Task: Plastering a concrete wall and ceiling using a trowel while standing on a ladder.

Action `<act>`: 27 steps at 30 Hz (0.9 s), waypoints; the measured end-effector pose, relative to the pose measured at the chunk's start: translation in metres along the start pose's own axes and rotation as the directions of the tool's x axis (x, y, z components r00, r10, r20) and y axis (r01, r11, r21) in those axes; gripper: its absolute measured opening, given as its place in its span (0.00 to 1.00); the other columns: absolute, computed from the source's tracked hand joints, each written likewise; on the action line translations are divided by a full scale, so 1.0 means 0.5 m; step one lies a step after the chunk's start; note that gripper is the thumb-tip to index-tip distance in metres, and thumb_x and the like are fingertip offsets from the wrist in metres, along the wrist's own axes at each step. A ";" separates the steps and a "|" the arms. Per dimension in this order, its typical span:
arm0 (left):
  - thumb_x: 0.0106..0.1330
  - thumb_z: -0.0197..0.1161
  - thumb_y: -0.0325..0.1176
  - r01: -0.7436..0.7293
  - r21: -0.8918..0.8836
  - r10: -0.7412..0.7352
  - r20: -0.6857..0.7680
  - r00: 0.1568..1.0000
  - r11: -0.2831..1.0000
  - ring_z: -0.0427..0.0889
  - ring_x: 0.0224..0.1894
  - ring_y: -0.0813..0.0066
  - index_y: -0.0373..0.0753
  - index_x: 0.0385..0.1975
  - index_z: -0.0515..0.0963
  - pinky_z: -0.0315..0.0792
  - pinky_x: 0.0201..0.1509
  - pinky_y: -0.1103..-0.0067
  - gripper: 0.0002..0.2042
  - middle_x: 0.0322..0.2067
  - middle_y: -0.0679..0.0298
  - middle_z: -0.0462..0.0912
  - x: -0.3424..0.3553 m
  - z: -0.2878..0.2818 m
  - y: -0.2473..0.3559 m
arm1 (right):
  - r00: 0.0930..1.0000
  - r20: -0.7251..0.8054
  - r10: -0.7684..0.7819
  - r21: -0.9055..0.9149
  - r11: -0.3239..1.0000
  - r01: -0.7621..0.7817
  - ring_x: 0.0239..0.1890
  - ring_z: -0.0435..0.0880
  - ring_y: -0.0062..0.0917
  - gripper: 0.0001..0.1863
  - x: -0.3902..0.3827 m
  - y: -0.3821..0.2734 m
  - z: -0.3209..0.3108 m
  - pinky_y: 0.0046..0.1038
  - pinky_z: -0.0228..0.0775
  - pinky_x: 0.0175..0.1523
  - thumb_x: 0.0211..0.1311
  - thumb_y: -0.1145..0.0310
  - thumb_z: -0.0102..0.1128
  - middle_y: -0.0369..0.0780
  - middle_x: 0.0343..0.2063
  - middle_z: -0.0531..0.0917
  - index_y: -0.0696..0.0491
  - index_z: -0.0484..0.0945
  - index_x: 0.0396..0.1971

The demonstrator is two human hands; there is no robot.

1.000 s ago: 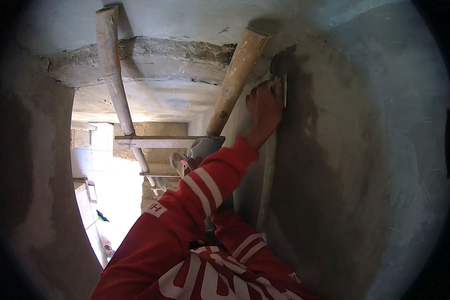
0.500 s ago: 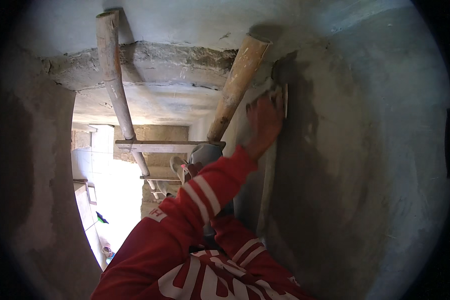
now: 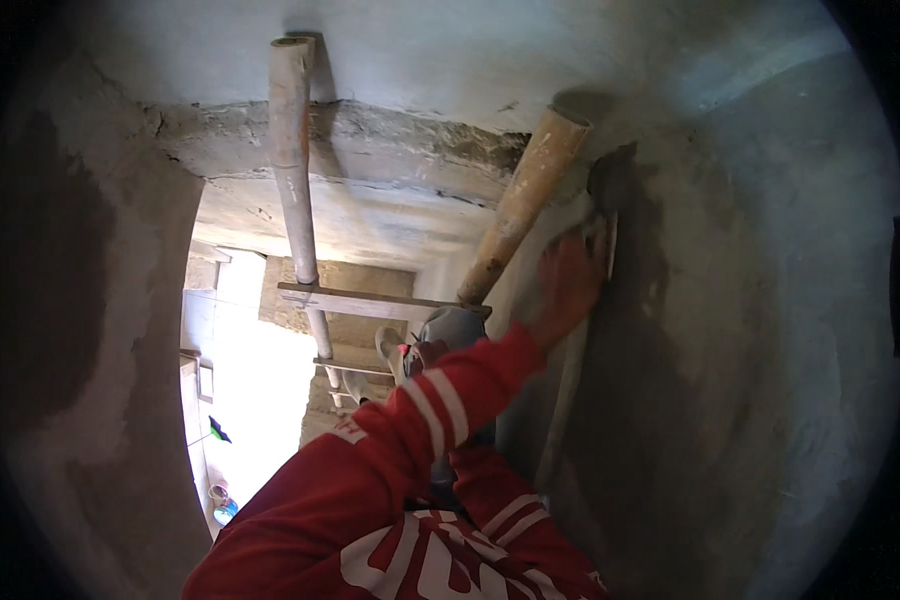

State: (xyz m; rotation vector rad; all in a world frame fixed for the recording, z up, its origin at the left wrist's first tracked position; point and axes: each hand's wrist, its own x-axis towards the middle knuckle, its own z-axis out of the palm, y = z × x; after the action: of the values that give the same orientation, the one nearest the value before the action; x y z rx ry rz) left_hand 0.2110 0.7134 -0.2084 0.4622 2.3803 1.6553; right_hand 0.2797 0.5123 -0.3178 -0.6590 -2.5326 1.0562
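Note:
My left hand, at the end of a crossed red-sleeved arm, grips a thin, flat plastering tool, held against a damp dark patch of the grey plastered wall on the right. Part of my right hand shows behind the left sleeve, beside my grey-clad knee; its fingers are mostly hidden. A bamboo ladder with wooden rungs is below me, its thicker right pole close to my left hand. A pale shoe shows near the rungs.
The left bamboo pole leans on a rough concrete ledge. A curved plastered wall edge fills the left. Far below, beside a brightly lit tiled area, are a green object and small buckets.
The view has shifted, so the scene sits lower and further right. My left hand with the flat tool has slid slightly down along the damp wall patch.

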 end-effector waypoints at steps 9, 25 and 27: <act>0.68 0.60 0.44 -0.101 -0.088 0.092 -0.104 0.990 0.991 0.83 0.38 0.48 0.39 0.40 0.83 0.74 0.45 0.59 0.14 0.33 0.48 0.84 -0.027 0.002 0.000 | 1.000 -0.009 -0.011 -0.054 0.998 0.011 0.26 0.79 0.43 0.08 0.015 -0.024 -0.028 0.40 0.70 0.28 0.54 0.74 0.58 0.46 0.28 0.78 0.52 0.77 0.35; 0.69 0.60 0.47 -0.074 -0.131 0.065 -0.077 0.995 0.989 0.81 0.37 0.51 0.38 0.43 0.81 0.71 0.44 0.61 0.18 0.32 0.49 0.82 -0.007 0.014 -0.008 | 1.000 -0.008 0.004 -0.059 0.998 -0.005 0.31 0.80 0.41 0.08 0.025 -0.038 -0.045 0.40 0.72 0.34 0.55 0.73 0.59 0.47 0.31 0.78 0.52 0.77 0.36; 0.68 0.61 0.48 0.005 -0.153 0.005 0.063 0.998 0.988 0.81 0.38 0.49 0.37 0.43 0.81 0.71 0.44 0.60 0.19 0.33 0.48 0.82 0.066 0.026 -0.005 | 1.000 -0.007 0.003 -0.037 0.999 -0.003 0.33 0.80 0.41 0.09 0.017 -0.036 -0.023 0.40 0.73 0.37 0.55 0.72 0.60 0.47 0.32 0.79 0.52 0.78 0.38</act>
State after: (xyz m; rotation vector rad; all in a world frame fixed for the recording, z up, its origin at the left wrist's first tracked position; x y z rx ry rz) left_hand 0.1844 0.7362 -0.2151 0.4791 2.1885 1.7795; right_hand 0.2727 0.5124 -0.2961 -0.6752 -2.5512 1.0087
